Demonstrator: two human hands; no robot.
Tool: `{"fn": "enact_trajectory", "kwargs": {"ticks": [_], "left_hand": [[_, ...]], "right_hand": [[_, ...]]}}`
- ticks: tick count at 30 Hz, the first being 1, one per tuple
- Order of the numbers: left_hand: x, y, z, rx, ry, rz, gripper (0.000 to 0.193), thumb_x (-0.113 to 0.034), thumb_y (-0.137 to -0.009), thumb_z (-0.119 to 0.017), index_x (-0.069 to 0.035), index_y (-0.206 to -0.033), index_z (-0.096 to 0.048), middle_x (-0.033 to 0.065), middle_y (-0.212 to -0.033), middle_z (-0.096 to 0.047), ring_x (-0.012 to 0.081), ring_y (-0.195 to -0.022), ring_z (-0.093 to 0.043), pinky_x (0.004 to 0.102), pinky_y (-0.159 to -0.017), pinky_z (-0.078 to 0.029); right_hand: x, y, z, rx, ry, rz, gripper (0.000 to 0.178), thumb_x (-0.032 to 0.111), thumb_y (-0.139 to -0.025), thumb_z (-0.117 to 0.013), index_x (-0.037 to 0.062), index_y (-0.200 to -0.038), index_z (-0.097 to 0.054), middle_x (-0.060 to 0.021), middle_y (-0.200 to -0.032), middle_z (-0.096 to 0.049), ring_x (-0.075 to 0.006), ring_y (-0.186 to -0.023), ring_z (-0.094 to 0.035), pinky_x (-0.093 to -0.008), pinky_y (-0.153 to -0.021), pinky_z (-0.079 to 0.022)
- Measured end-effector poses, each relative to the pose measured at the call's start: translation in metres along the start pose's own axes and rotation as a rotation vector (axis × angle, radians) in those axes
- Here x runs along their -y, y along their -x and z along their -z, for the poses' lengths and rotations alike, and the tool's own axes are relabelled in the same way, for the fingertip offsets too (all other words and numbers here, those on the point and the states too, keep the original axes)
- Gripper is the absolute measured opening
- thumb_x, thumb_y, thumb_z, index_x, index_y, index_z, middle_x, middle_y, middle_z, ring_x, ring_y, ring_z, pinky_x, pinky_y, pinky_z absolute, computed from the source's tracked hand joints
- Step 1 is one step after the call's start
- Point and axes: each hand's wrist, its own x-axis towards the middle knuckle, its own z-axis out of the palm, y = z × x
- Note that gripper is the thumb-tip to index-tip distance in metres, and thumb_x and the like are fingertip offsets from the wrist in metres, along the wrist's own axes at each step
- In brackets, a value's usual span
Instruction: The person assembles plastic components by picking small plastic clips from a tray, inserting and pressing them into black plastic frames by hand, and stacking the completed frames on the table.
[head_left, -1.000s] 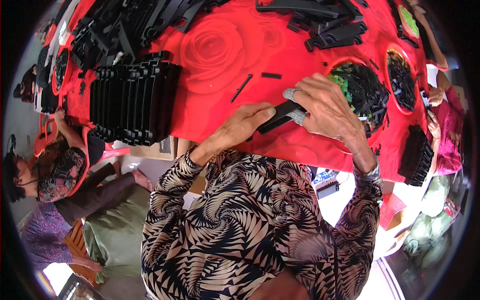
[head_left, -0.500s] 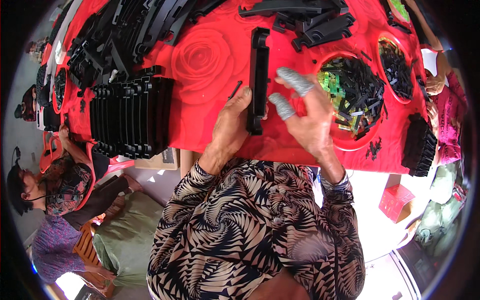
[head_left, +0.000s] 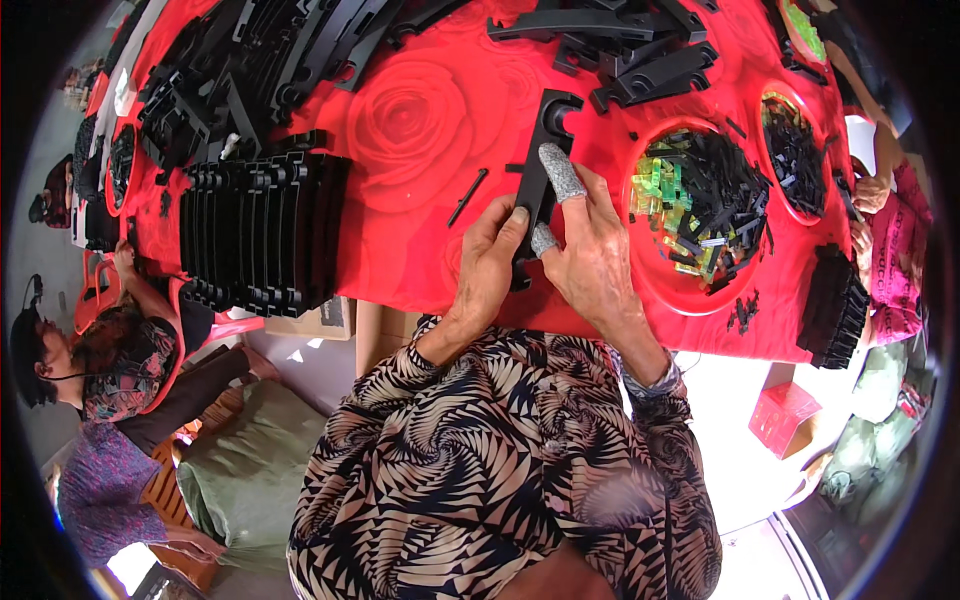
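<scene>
My left hand [head_left: 487, 262] grips the lower part of a long black plastic bracket [head_left: 545, 130] with hooked ends, its thumb laid along the edge. The bracket stands slightly tilted above the red tablecloth. My right hand [head_left: 592, 245] closes on the bracket's right side, with grey tape wrapped round its index finger and thumb. Fingers hide the bracket's middle, so I cannot see whether a small piece sits between them. A thin black rod [head_left: 467, 197] lies on the cloth just left of the bracket.
Neatly stacked black brackets [head_left: 265, 235] stand at left, with loose ones [head_left: 640, 65] heaped at the back. A red bowl [head_left: 690, 300] holds small black and yellow-green pieces; another bowl [head_left: 795, 150] lies beyond it. Co-workers' hands [head_left: 868, 190] are at the right edge; another person [head_left: 130, 340] sits at left.
My right hand has come in from the right and now meets the bracket. The bracket has tilted and turned, its smoother face now showing, and my left hand has shifted slightly right.
</scene>
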Motion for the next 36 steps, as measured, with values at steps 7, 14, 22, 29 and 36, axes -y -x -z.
{"fn": "enact_trajectory", "kwargs": {"ticks": [7, 14, 22, 29, 36], "left_hand": [[-0.004, 0.006, 0.002, -0.103, -0.164, -0.071, 0.035, -0.023, -0.102, -0.053, 0.003, -0.125, -0.059, 0.0018, -0.093, -0.063, 0.01, -0.085, -0.053, 0.0257, -0.075, -0.045], [-0.007, 0.01, 0.002, -0.102, -0.069, -0.097, 0.038, -0.014, -0.1, -0.054, -0.004, -0.137, -0.051, 0.0081, -0.1, -0.065, 0.0135, -0.094, -0.057, 0.0284, -0.083, -0.048], [-0.019, 0.018, 0.013, -0.088, -0.596, -0.481, 0.054, -0.023, -0.089, -0.069, 0.002, -0.134, -0.051, 0.0238, -0.114, -0.063, 0.0368, -0.102, -0.065, 0.0405, -0.086, -0.052], [-0.031, 0.016, 0.023, -0.038, -0.516, -0.434, 0.077, -0.035, -0.072, -0.083, -0.002, -0.132, -0.049, 0.0203, -0.104, -0.057, 0.037, -0.099, -0.061, 0.045, -0.082, -0.05], [-0.023, 0.013, 0.031, 0.051, -0.511, -0.431, 0.072, -0.03, -0.064, -0.09, -0.004, -0.116, -0.047, 0.0128, -0.097, -0.057, 0.0277, -0.088, -0.062, 0.0404, -0.074, -0.05]], "right_hand": [[0.0, 0.004, -0.011, -0.02, 0.012, 0.035, 0.057, -0.002, -0.068, -0.068, -0.0081, -0.124, -0.055, -0.0264, -0.107, -0.065, -0.0419, -0.101, -0.062, -0.0479, -0.083, -0.052], [0.001, 0.004, -0.018, -0.091, 0.027, 0.102, 0.061, -0.006, -0.072, -0.074, -0.0047, -0.131, -0.055, -0.025, -0.112, -0.061, -0.0396, -0.097, -0.064, -0.0448, -0.081, -0.055], [0.004, 0.003, -0.008, -0.01, 0.074, 0.158, 0.059, -0.005, -0.072, -0.069, -0.0082, -0.129, -0.053, -0.0284, -0.112, -0.063, -0.0453, -0.096, -0.062, -0.0502, -0.085, -0.052], [0.004, 0.011, 0.005, -0.018, 0.066, 0.208, 0.048, 0.003, -0.081, -0.07, -0.0053, -0.127, -0.057, -0.0255, -0.121, -0.063, -0.0438, -0.103, -0.062, -0.0505, -0.089, -0.05], [-0.009, 0.022, 0.009, 0.037, 0.097, 0.25, 0.036, -0.005, -0.085, -0.063, -0.0082, -0.121, -0.06, -0.0252, -0.116, -0.065, -0.0426, -0.1, -0.064, -0.0497, -0.086, -0.052]]}}
